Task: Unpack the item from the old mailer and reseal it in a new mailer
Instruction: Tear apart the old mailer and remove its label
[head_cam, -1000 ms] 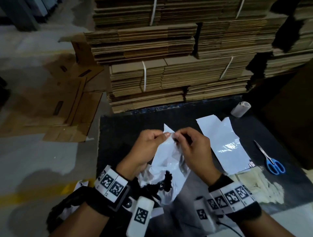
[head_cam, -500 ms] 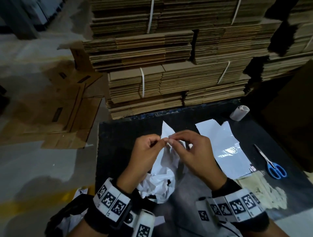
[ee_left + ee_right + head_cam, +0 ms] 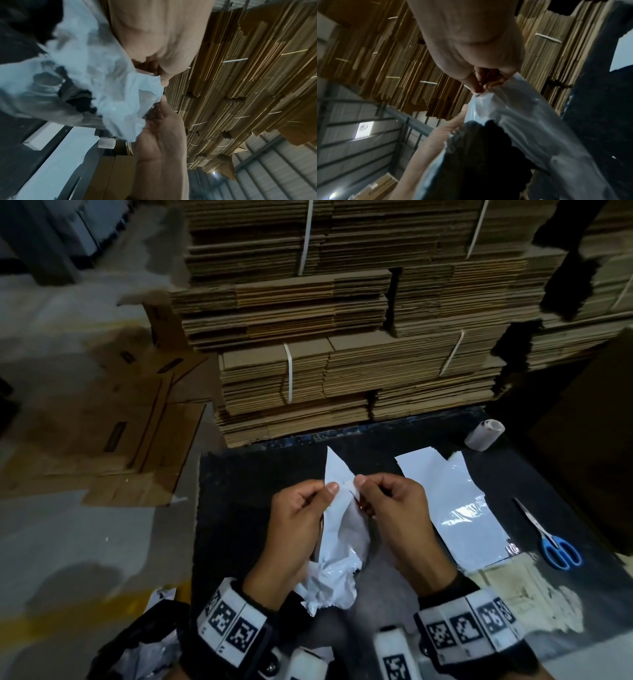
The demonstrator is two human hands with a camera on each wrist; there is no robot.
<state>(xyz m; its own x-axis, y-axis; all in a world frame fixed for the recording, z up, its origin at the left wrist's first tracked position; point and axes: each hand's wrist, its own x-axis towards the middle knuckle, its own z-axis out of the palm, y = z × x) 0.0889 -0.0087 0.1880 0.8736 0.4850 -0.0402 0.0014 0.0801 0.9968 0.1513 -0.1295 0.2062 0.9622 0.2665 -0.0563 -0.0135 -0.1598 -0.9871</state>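
Note:
A crumpled white plastic mailer [image 3: 342, 546] hangs above the dark table [image 3: 246, 481], held up by both hands at its top edge. My left hand [image 3: 301, 508] pinches that edge between thumb and forefinger. My right hand [image 3: 394, 505] pinches it just to the right, fingertips almost touching the left's. The wrist views show the same mailer [image 3: 96, 83] [image 3: 522, 121] with a ragged torn hole and something dark inside. A flat white mailer [image 3: 459, 508] lies on the table to the right.
Blue-handled scissors [image 3: 551, 539] lie at the table's right edge and a white tape roll [image 3: 484, 434] stands at the back right. Strapped stacks of flat cardboard [image 3: 342, 354] rise right behind the table. Flattened boxes [image 3: 109, 433] lie on the floor to the left.
Both hands have drawn closer together at the mailer's top edge and lifted it slightly; the mailer hangs more bunched below them.

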